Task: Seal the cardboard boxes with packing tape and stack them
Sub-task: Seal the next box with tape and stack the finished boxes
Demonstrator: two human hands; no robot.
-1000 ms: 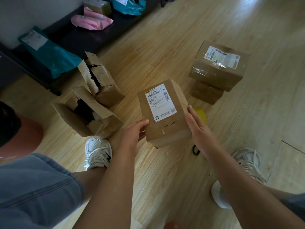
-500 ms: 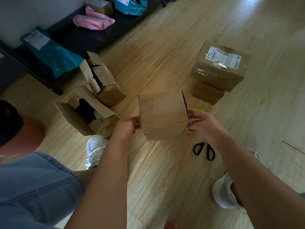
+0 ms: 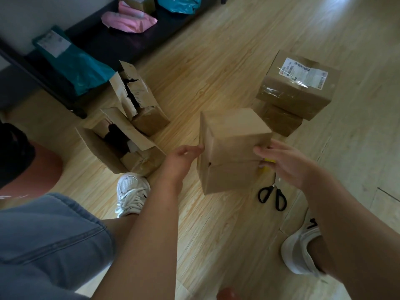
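I hold a plain brown cardboard box low over the wooden floor, a seam running across the face nearest me. My left hand pinches its left edge. My right hand presses the right side with spread, fairly straight fingers. A yellow tape roll shows only as a sliver behind my right hand. Two sealed boxes are stacked at the right: the upper box carries a white label and the lower box sits under it. Black scissors lie on the floor below my right hand.
Two open cardboard boxes stand to the left, one taller and one nearer. A dark low bench along the wall holds teal and pink mailer bags. My white shoes flank the bare floor in front.
The box has been turned in my hands: its labelled face has gone out of sight and a plain seamed face now points at me. The scissors have come into view.
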